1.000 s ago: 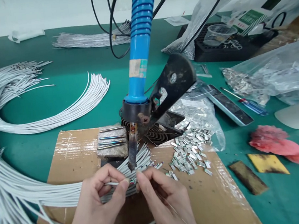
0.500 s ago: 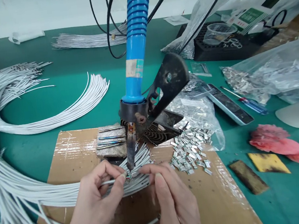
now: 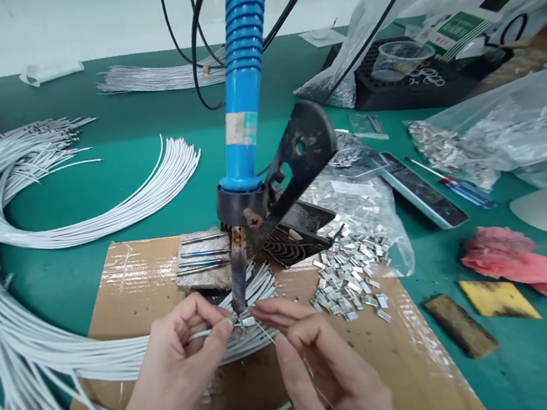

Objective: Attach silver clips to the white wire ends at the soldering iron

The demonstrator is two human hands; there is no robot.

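While the left hand (image 3: 182, 357) pinches one white wire (image 3: 204, 334) by its stripped end, thumb and forefinger closed tight on it, that end sits right under the soldering iron tip (image 3: 237, 281), touching or all but touching it. The right hand (image 3: 321, 364) lies just beside it, fingers narrowed on a thin solder strand (image 3: 319, 394) that runs from its fingertips back over the palm. A second ago this hand was pinched against the left one below the tip; it has since turned more palm-up and slid its fingers in toward the iron, while the left hand has barely moved. To my eye the wire end is now being soldered rather than positioned.

Above, the iron's blue handle (image 3: 242, 103) rises from a black stand (image 3: 298, 162). Under the hands a taped cardboard sheet (image 3: 134, 280) covers the green bench (image 3: 99, 146), with the wire bundle (image 3: 48, 355) curving off to the left. Right of the stand lies a heap of metal terminals (image 3: 351, 278) spilling from a plastic bag (image 3: 366, 201). Farther right are a brown pad (image 3: 460, 327), a yellow sponge (image 3: 499, 298) and a pink cloth (image 3: 507, 260).
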